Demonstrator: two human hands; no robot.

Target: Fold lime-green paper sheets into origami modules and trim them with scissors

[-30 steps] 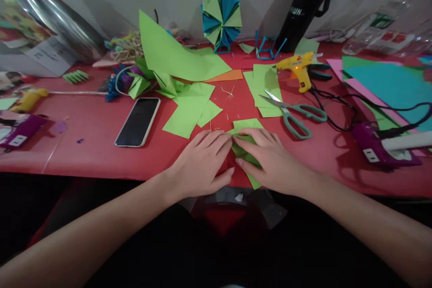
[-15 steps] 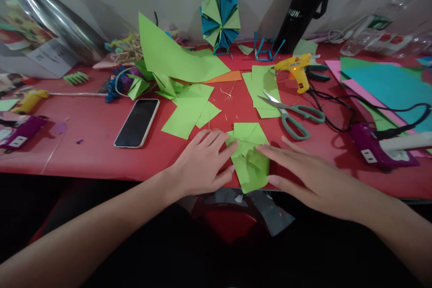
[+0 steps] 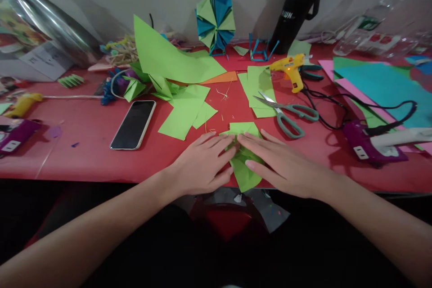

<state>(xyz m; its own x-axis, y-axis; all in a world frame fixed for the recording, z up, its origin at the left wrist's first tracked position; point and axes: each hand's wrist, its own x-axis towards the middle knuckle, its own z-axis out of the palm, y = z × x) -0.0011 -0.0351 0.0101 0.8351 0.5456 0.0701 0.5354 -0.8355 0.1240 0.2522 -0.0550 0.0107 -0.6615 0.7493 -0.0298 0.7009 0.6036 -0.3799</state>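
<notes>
- Back across the folded green paper [image 3: 245,175] has come the right hand [image 3: 286,166], which half a second ago sat out by its right edge; the left hand [image 3: 202,162] has kept its place.
- Both hands lie flattened, fingers stretched and thumbs a little apart; from where I stand, I cannot tell whether any fingertip pinches a fold.
- That paper is under the right fingers and at the left fingertips, showing beyond them and again toward the person.
- Just beyond the right hand are the scissors [image 3: 282,107], blades over some green sheets [image 3: 263,83], then a yellow glue gun [image 3: 292,71]; to its right sits a purple socket block [image 3: 374,155].
- More loose green pieces [image 3: 185,114] lie beyond the left hand, and a phone [image 3: 133,125] well to its left.
- Red tabletop [image 3: 81,162] shows between left hand and phone; its front edge runs close below both hands, and the paper's near corner reaches it.
</notes>
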